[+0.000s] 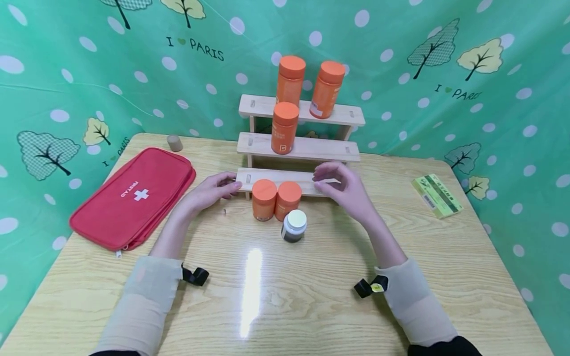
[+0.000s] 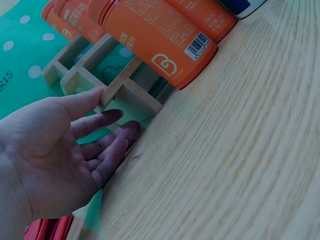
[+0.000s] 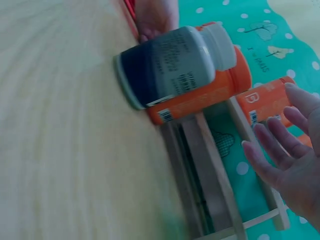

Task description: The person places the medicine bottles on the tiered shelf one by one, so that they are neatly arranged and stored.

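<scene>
The step in hand looks like steadying or adjusting the three-tier wooden rack (image 1: 329,147), which stands toward the far side of the table (image 1: 311,306). The left hand (image 1: 213,192) is loosely open at the left end of the bottom step, its thumb tip touching the wood (how firmly it presses, I cannot tell). The right hand (image 1: 345,192) is relaxed and holds nothing, fingers apart, just by the right part of that step; whether a fingertip meets the wood there is unclear.

Just near of the bottom step, on the table, a left orange bottle (image 1: 263,200) and a right orange bottle (image 1: 288,200) stand side by side, with a white-capped vitamin bottle (image 1: 294,226) nearer and slightly right. Higher up, one orange bottle (image 1: 283,129) stands on the middle step and two more, a top-left bottle (image 1: 289,89) and a top-right bottle (image 1: 326,91), on the top one.

The next move, I judge, calls for level, gentle contact if the rack is shifted, since the upper bottles stand loose; lifting a table bottle instead would need one hand brought nearer.
</scene>
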A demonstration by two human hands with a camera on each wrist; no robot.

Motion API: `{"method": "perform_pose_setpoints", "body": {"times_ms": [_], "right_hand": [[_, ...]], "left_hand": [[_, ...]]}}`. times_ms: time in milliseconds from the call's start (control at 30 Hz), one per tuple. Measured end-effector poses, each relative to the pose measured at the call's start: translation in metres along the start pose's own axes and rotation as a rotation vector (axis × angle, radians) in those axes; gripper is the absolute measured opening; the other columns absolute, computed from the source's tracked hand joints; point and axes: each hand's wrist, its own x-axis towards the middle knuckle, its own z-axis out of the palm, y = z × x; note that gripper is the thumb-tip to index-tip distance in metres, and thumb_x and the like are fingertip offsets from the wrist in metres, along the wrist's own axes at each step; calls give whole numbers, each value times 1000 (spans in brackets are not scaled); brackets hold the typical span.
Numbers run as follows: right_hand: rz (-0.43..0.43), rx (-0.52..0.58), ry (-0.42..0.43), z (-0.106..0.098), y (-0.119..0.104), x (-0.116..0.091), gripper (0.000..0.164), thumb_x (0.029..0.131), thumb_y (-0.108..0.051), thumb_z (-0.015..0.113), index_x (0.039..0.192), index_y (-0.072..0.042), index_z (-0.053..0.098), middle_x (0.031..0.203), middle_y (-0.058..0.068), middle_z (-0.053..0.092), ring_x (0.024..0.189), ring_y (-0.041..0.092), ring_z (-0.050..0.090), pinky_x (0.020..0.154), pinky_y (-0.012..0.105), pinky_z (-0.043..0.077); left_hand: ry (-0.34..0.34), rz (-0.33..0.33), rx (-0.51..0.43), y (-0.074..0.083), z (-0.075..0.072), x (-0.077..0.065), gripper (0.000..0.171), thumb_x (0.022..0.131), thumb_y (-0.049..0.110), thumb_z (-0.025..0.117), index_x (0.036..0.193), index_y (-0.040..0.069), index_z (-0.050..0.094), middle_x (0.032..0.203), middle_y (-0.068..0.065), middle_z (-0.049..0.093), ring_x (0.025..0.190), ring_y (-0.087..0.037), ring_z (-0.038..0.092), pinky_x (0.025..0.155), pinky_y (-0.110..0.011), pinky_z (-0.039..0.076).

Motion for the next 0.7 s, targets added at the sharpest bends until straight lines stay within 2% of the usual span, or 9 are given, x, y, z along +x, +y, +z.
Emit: {"method": "perform_pose_setpoints", "body": {"times_ms": [200, 333, 433, 567, 700], "right_hand": [[-12, 0, -96, 4, 6, -10, 29, 94, -5, 73, 121, -3, 64, 120, 17, 67, 111, 26, 68, 95, 41, 60], [-10, -2, -119, 8, 5, -11, 30, 93, -6, 75, 122, -5, 64, 121, 15, 68, 112, 27, 69, 95, 46, 59], [8, 1, -124, 11, 4, -12, 32, 93, -7, 75, 123, -5, 64, 122, 15, 67, 114, 27, 69, 96, 47, 59], [34, -17, -145, 13, 3, -14, 32, 92, -10, 78, 120, -6, 65, 120, 13, 67, 114, 27, 68, 97, 41, 59], [39, -81, -212, 13, 0, -15, 30, 88, -15, 82, 115, -8, 69, 115, 9, 70, 107, 26, 69, 96, 39, 59]], "left_hand": [[1, 1, 1, 0, 0, 0, 58, 107, 37, 54, 152, 4, 42, 143, -24, 55, 132, -38, 54, 113, -50, 43], [4, -6, 1, 0, 0, -1, 58, 107, 37, 55, 152, 4, 43, 142, -25, 55, 130, -38, 54, 111, -49, 43], [0, -5, 1, 1, 0, -1, 58, 107, 38, 55, 153, 5, 42, 142, -24, 55, 131, -38, 54, 112, -49, 43], [-5, -7, 3, 2, 0, -1, 58, 106, 39, 55, 153, 6, 42, 142, -24, 55, 130, -38, 54, 112, -49, 42], [-2, -14, 15, 2, -1, -1, 59, 106, 40, 55, 153, 7, 43, 141, -24, 56, 129, -38, 55, 110, -48, 42]]}}
